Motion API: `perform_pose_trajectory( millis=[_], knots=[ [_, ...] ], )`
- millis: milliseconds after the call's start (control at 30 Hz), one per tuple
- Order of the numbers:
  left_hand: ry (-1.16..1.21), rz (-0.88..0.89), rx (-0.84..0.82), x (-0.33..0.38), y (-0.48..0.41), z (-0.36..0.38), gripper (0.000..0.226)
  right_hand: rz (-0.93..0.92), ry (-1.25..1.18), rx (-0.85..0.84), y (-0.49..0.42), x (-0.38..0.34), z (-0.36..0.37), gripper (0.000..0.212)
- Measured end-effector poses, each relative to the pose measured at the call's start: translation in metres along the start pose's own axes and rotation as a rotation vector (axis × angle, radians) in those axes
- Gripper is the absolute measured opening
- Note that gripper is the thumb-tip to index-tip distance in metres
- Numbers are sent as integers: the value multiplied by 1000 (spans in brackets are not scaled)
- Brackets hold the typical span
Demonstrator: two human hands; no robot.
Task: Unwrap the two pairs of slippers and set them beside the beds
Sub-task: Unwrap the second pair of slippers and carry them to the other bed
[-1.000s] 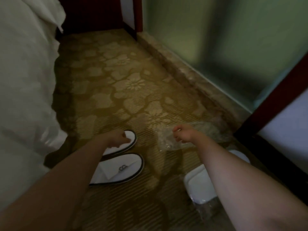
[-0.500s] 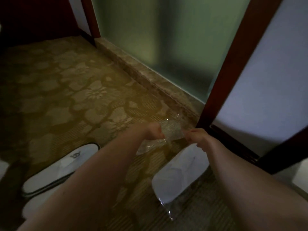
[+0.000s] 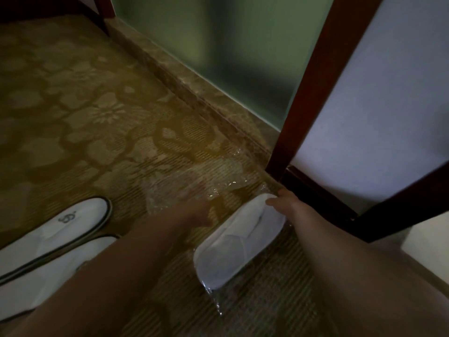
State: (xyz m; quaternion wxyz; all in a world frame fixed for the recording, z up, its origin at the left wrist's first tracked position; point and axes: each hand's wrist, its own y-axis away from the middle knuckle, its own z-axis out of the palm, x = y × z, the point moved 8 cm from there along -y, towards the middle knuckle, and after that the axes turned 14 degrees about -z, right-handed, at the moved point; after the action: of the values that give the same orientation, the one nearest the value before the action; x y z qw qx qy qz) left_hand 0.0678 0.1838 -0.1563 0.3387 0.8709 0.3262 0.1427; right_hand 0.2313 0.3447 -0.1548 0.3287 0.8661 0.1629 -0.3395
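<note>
patterned carpet (image 3: 102,122) spread across the floor, gold-brown with pale flower shapes, underneath both grips. beyond the grips, a frosted green glass panel (image 3: 233,52) above a marbled stone sill (image 3: 194,93). past the right grip, a dark red wooden frame (image 3: 313,76) with a pale panel (image 3: 379,98) beside it.

left of the left grip, an unwrapped pair of slippers (image 3: 56,242) lying flat on the carpet, white with dark piping, side by side and touching, a dark emblem on the farther one; near ends cut off by the frame edge and partly covered by the left forearm.

between the two forearms, a wrapped pair of slippers (image 3: 238,242), white, stacked, lying on the carpet inside clear plastic; plastic edge visible trailing off the near end.

just beyond the left grip, an empty clear wrapper (image 3: 194,186), crumpled and glinting, flat on the carpet.

right hand (image 3: 284,203) at the far end of the wrapped pair, fingers curled down onto it, touching the white top edge; whether pinching plastic or just resting, cannot tell.

left hand (image 3: 194,212) blurred, fingers stretched out toward the empty wrapper, reaching its near edge; apparently released, though too smeared to be sure.
</note>
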Motion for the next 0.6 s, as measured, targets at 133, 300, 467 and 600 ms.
perform_pose_trajectory(
  millis=[133,300,467,600],
  knots=[
    [-55,-43,-55,-6,-17,25,45,1,-70,3,-8,10,-1,70],
    [-1,-63,-132,-2,-23,38,61,21,-54,-30,-12,20,0,71],
    [77,-4,-198,14,-24,44,76,56,-3,-116,-10,27,3,76],
    [18,3,-166,26,-21,59,82,90,63,-223,-4,29,11,70]
  ],
)
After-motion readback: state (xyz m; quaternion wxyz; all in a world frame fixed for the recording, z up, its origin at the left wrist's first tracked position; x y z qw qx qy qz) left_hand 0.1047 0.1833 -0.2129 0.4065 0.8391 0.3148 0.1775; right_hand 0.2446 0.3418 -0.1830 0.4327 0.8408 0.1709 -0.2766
